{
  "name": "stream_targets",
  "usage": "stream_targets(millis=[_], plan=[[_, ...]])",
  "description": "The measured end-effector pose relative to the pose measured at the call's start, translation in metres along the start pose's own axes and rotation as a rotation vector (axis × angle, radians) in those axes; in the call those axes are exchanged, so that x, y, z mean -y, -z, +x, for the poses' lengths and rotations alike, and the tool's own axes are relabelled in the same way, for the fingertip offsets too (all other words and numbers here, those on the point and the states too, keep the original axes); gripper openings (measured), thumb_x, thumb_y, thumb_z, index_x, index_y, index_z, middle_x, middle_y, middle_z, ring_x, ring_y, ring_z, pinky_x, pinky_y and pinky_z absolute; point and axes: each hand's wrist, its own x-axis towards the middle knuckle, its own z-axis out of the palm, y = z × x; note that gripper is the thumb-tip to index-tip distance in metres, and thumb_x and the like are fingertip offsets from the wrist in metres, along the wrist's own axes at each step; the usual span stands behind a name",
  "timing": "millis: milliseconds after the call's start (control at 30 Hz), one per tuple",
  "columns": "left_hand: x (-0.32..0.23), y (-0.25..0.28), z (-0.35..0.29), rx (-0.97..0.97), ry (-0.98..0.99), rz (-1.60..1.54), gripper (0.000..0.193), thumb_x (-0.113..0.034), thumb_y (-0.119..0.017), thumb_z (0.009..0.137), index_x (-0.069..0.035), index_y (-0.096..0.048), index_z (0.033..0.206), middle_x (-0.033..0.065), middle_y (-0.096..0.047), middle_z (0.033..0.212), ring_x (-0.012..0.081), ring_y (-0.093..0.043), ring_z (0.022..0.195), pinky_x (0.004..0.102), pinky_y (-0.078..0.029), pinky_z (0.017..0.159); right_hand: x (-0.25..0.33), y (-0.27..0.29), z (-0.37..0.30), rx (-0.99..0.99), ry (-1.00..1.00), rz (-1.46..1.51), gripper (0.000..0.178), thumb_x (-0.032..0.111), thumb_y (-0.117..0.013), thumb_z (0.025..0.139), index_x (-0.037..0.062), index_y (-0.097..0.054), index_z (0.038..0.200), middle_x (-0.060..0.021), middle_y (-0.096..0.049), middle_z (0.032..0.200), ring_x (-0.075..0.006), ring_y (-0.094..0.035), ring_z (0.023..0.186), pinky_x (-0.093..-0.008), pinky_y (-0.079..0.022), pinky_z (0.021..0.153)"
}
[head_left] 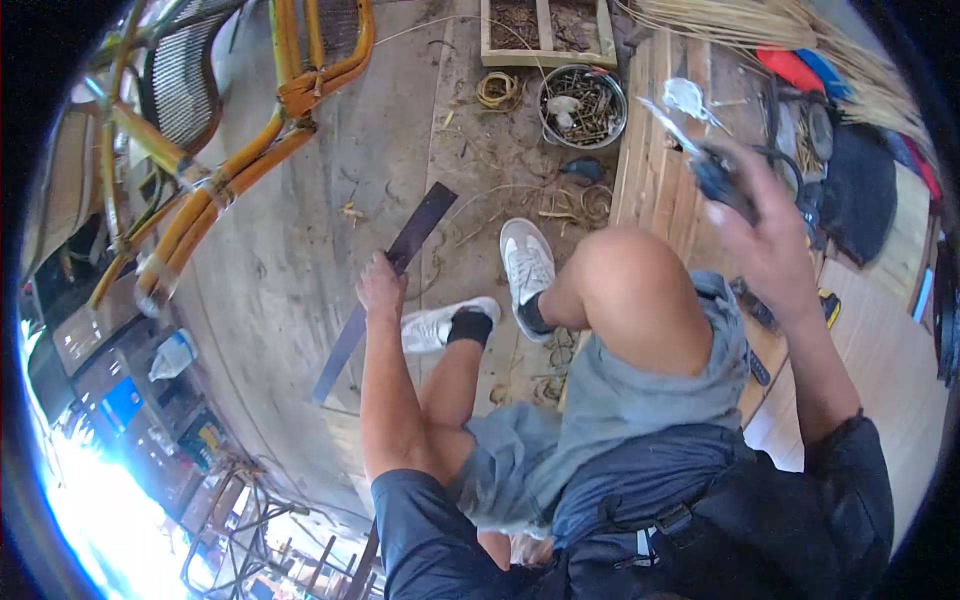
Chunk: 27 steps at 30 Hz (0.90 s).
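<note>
We look down past grey shorts [640, 385] at a worn plank floor [290, 270], strewn with shavings and curled scraps around white shoes [527, 265], on the near side of the bucket [583, 147]. A pale board [860, 390] lies to the near right of the bucket, and strong light glares in far to its near left.

Nearer us than the bucket and to its left, the left hand [380, 288] holds a long, flat dark strip [425, 222] slantwise above the floor, fingers closed on it partway along. To the bucket's near right, the right hand [765, 225] is raised, its fingers curled around the dark handle of a pointed tool [722, 182]; blur keeps us from telling its kind.

Right of the bucket runs a wooden counter [640, 160], with a white object [684, 97] near its far part. Left of the bucket stands a bent orange-brown frame [295, 97], and a yellowish coil [497, 101] lies just beside it on that side.

The bucket itself holds many short brownish pieces and a whitish lump [563, 105]. Just beyond it, a divided wooden box [548, 58] has dark small bits in both compartments we see.
</note>
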Motion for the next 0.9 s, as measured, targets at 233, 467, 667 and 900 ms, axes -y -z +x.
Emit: stream_targets(millis=[233, 467, 667, 900], plan=[[-0.004, -0.061, 0.052, 0.173, 0.098, -0.014, 0.052, -0.023, -0.073, 0.070, -0.009, -0.047, 0.113, 0.0156, -0.056, 0.112, 0.0348, -0.056, 0.103, 0.0467, -0.047, 0.082, -0.078, -0.156, 0.104, 0.413, -0.220, -0.043, 0.043, 0.018, -0.059, 0.079, 0.0084, -0.054, 0.120, -0.0164, -0.062, 0.091, -0.0246, -0.060, 0.081, -0.0332, -0.047, 0.079], [-0.027, -0.102, 0.053, -0.127, -0.094, -0.189, 0.056, -0.017, -0.062, 0.077, -0.017, -0.043, 0.130, 0.0136, -0.048, 0.126, 0.0364, -0.051, 0.107, 0.0458, -0.049, 0.079, -0.157, -0.273, 0.079, 0.633, -0.275, -0.170, 0.045, 0.021, -0.055, 0.078, 0.0097, -0.055, 0.121, -0.0228, -0.061, 0.107, -0.0366, -0.059, 0.098, -0.0404, -0.047, 0.086], [-0.028, -0.114, 0.058, -0.125, -0.064, -0.171, 0.057, -0.011, -0.057, 0.078, -0.021, -0.044, 0.132, 0.0096, -0.045, 0.130, 0.0341, -0.050, 0.111, 0.0474, -0.050, 0.081, -0.175, -0.316, 0.078, 0.575, -0.221, -0.115, 0.046, 0.023, -0.053, 0.079, 0.0113, -0.054, 0.123, -0.0222, -0.061, 0.106, -0.0356, -0.060, 0.097, -0.0398, -0.047, 0.085], [-0.030, -0.115, 0.052, -0.180, -0.049, -0.155, 0.049, -0.013, -0.056, 0.080, -0.020, -0.048, 0.128, 0.0109, -0.049, 0.124, 0.0321, -0.052, 0.107, 0.0452, -0.049, 0.079, -0.146, -0.325, 0.097, 0.641, -0.418, -0.179, 0.045, 0.024, -0.055, 0.079, 0.0125, -0.055, 0.123, -0.0225, -0.063, 0.099, -0.0358, -0.062, 0.091, -0.0409, -0.048, 0.081]])
